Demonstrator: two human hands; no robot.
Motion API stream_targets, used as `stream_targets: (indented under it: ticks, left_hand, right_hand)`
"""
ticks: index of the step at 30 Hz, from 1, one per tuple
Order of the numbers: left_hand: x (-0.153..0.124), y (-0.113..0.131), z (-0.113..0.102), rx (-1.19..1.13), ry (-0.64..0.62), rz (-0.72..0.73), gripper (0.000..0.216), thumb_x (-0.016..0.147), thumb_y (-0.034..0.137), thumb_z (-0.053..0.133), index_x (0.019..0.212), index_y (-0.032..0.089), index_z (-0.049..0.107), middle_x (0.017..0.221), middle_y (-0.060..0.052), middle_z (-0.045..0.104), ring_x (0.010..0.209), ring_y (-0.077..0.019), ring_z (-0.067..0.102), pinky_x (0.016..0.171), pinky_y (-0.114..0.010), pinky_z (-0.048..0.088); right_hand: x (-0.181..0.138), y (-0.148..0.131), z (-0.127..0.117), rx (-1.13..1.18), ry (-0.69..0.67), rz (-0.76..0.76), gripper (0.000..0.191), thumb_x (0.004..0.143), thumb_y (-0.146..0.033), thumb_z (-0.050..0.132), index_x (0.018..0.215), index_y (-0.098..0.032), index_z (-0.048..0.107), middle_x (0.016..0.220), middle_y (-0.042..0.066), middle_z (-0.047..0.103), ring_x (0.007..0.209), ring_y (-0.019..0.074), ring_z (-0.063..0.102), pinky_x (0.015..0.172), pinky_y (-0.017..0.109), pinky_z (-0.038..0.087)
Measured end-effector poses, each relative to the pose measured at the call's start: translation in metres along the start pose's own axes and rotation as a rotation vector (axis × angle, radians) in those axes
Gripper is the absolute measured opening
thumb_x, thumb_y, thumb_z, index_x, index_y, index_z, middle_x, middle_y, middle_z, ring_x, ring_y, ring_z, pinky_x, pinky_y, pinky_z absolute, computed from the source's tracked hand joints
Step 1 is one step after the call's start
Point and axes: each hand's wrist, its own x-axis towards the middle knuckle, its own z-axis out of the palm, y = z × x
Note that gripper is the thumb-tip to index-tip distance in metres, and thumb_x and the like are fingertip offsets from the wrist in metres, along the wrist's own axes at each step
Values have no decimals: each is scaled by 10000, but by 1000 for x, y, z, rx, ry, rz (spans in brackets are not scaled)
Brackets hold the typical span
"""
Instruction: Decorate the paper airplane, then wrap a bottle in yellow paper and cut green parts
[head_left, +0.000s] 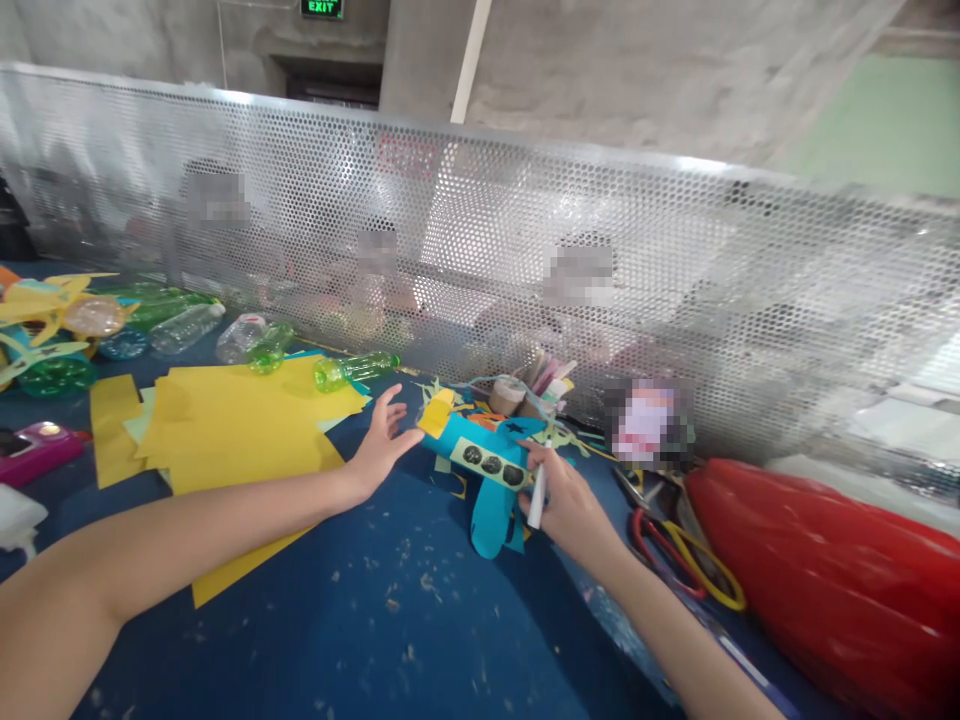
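Observation:
A toy airplane of blue paper (491, 515) is tilted in front of me, with a yellow nose and a pale strip bearing dark round windows along its body. My left hand (382, 445) is open, fingers spread, its thumb tip at or just beside the yellow nose; I cannot tell if they touch. At the tail end, my right hand (566, 505) is closed around a white marker (538, 492), its index finger against the airplane's body. A dark star shows on the upper wing. Paper scraps lie behind and under the airplane.
Yellow paper sheets (232, 420) lie on the blue table (375, 630) at left, with several plastic bottles (187, 325) behind. Scissors (667, 550) and a red plastic bag (832, 570) are at right. A perforated metal screen (487, 240) stands behind; people show through it.

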Motion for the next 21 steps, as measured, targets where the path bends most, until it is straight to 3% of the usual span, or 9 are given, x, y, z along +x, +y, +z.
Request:
stream_targets:
  ticks: [4, 8, 11, 16, 21]
  left_hand:
    - [-12, 11, -3, 445, 26, 413, 435, 801, 218, 521, 1224, 217, 419, 1214, -100, 471, 1201, -239, 428, 1046, -464, 320]
    - [-31, 24, 3, 764, -285, 872, 229, 804, 193, 512, 1023, 198, 579, 1144, -87, 549, 1190, -247, 446, 1039, -441, 345]
    - [-37, 25, 9, 892, -481, 1079, 222, 822, 211, 504, 1004, 169, 624, 1221, -102, 566, 1276, -280, 383, 1077, -451, 312]
    - [-32, 20, 13, 942, -825, 1075, 349, 898, 304, 442, 1113, 98, 625, 1227, -146, 600, 1254, -269, 446, 1045, -384, 384]
    - [-30, 15, 13, 989, -924, 930, 409, 929, 366, 410, 1204, 121, 588, 1286, -144, 562, 1238, -262, 472, 1047, -386, 375]
  right_hand:
    - [-2, -3, 2, 8, -18, -35, 284, 663, -119, 502, 882, -244, 370, 1273, 163, 558, 1054, 292, 595, 838, 433, 479]
    - [-3, -13, 3, 23, -40, -78, 255, 712, -93, 467, 899, -245, 383, 1323, 144, 518, 1079, 269, 582, 855, 437, 482]
    - [-3, -18, 4, 29, -59, -110, 287, 697, -45, 437, 906, -239, 410, 1355, 135, 482, 1161, 273, 535, 893, 449, 471]
    - [-2, -20, 5, 77, -23, -93, 254, 726, -60, 455, 904, -240, 432, 1255, 128, 549, 1219, 271, 495, 919, 442, 465]
    - [0, -33, -5, 275, 121, 110, 174, 817, -294, 550, 850, -257, 382, 1171, 116, 623, 1058, 257, 603, 875, 412, 469]
